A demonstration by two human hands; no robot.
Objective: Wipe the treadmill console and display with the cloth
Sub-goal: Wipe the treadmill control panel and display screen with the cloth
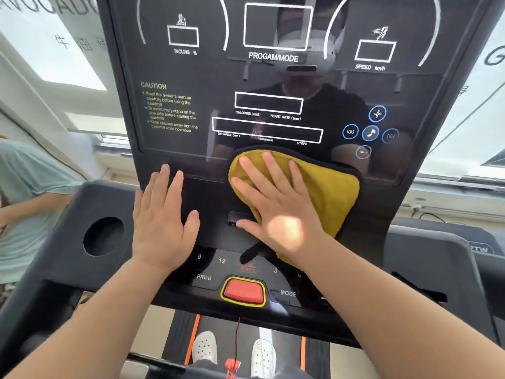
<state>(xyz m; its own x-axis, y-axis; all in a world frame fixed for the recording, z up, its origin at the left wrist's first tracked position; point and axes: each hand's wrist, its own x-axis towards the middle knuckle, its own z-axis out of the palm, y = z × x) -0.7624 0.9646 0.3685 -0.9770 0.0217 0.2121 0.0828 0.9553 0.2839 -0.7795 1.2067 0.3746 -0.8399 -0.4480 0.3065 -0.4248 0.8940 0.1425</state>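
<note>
The right grip (276, 214), a bare hand, lies flat with its fingers straight and spread. It clasps nothing: palm and fingers press on the yellow cloth (333, 192). The fingertips point up and a little left toward the display (341, 86), and the thumb reaches left past the cloth's edge onto the dark panel.

The cloth sits under that hand and spills out to its right, so the hand covers roughly its left half. It is a rumpled pad with dark edging, and its broader run goes from upper left to lower right. Its top edge overlaps the lower border of the glossy display, and its lower part disappears under the wrist. A dark tail of cloth (254, 253) sticks out below the thumb and points down-left toward the START label.

The left grip (161, 220) is also flat and holds nothing. Its fingers are straight and close together, pointing up, and it rests on the bare console (213, 192) left of the cloth and apart from it.

Below the hands are printed key labels, then a red stop button (243, 291) in a yellow surround, with a red cord (238, 335) hanging from under it. A round cup holder (103, 236) sits in the console's left wing. Two white shoes (205, 347) stand on the belt below. Another person in a pale green shirt (24, 187) is at the far left.
</note>
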